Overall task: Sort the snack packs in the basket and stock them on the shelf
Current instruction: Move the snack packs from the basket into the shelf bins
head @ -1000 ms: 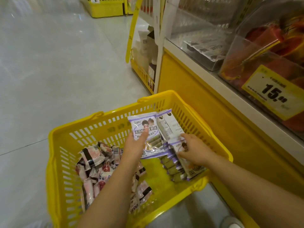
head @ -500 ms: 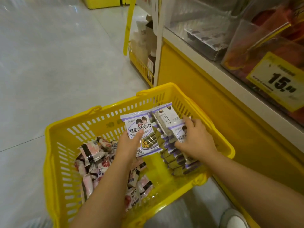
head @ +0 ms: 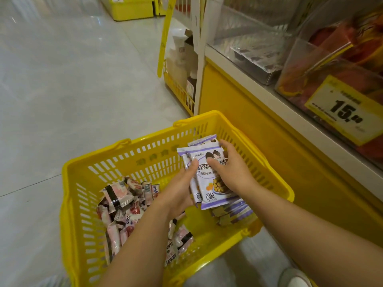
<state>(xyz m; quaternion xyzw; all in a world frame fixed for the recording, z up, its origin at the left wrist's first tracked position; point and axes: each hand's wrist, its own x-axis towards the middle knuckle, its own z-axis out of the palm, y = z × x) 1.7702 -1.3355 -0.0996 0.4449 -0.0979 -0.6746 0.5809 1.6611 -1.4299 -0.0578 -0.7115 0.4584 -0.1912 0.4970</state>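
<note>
A yellow plastic basket (head: pixel 116 162) sits on the floor beside the shelf. Over its right half, both hands hold one stack of purple-and-white snack packs (head: pixel 207 183). My left hand (head: pixel 180 189) grips the stack's left edge with the thumb on top. My right hand (head: pixel 232 172) grips it from the right, thumb across the front pack. More purple packs (head: pixel 234 212) lie beneath in the basket's right corner. A heap of pink-and-white snack packs (head: pixel 124 206) fills the left side.
The yellow shelf base (head: pixel 238 112) rises right of the basket, with clear bins of packaged goods (head: pixel 255 50) and red packs above a yellow 15 price tag (head: pixel 342 110). Grey tiled floor (head: pixel 72 79) spreads to the left. A white shoe (head: pixel 294 278) shows at the bottom right.
My right hand gathered the purple packs from the basket's corner and brought them against the pack in my left hand. Both hands now hold them together as one stack.
</note>
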